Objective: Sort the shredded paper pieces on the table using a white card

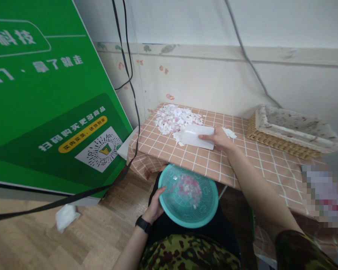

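My left hand (157,204) grips the left rim of a round teal plastic colander (210,200), held over my lap just below the table edge. At the bottom of the colander lie small white and pink scraps (188,189). Over the table my right hand (221,138) is closed on a flat white sheet (195,135), thumb on top. The sheet's left end touches or overlaps a spread pile of torn white and pinkish paper bits (174,119). A few more white bits (230,133) lie just beyond my right hand.
A brown checked cloth (256,163) covers the table. At its right stands a lined wicker basket (284,140), with a blurred-out item (326,195) nearer me. On the left rises a large green panel (45,86); black cables (133,97) hang beside it. A white bag (67,216) lies on the floor.
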The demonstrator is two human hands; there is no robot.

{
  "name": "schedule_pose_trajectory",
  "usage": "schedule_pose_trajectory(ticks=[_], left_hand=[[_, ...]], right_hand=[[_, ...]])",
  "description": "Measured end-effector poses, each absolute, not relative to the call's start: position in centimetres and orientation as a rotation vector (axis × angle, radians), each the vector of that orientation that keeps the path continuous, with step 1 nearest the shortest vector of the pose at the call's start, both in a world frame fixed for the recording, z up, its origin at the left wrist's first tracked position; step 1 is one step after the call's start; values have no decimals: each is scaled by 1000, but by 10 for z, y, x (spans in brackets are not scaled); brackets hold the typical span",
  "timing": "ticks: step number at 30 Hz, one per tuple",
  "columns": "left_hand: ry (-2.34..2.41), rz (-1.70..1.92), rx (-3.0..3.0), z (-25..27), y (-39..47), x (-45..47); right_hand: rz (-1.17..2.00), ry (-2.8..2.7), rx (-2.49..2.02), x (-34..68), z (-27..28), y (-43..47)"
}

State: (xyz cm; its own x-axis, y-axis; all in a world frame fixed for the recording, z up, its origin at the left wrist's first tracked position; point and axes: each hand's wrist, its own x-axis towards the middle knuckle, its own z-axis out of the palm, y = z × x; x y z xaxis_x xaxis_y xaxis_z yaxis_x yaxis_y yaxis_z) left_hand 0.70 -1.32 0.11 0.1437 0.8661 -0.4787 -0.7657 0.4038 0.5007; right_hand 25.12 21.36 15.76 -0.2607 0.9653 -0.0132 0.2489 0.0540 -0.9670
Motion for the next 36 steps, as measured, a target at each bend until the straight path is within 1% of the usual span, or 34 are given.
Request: schedule_pose_trajectory(ticks=[6, 12, 19, 24, 31, 36], left_hand=[[825, 1171, 136, -1, -13, 7], [817, 1175, 153, 1, -13, 7], [817, 1176, 152, 0, -13, 8], [808, 1176, 151, 2, -13, 8], [803, 1176, 143, 3, -13, 9], [795, 1171, 143, 5, -13, 9]], right_hand=[[1311, -1567, -1133, 247, 155, 213], [1274, -1585, -1242, 254, 157, 215], [1309, -1523, -1148, 247, 149, 217], [1365, -1564, -1211, 255, 150, 219], [1297, -1486, -1115, 250, 147, 220], [1322, -1478, -1146, 245, 148, 217]])
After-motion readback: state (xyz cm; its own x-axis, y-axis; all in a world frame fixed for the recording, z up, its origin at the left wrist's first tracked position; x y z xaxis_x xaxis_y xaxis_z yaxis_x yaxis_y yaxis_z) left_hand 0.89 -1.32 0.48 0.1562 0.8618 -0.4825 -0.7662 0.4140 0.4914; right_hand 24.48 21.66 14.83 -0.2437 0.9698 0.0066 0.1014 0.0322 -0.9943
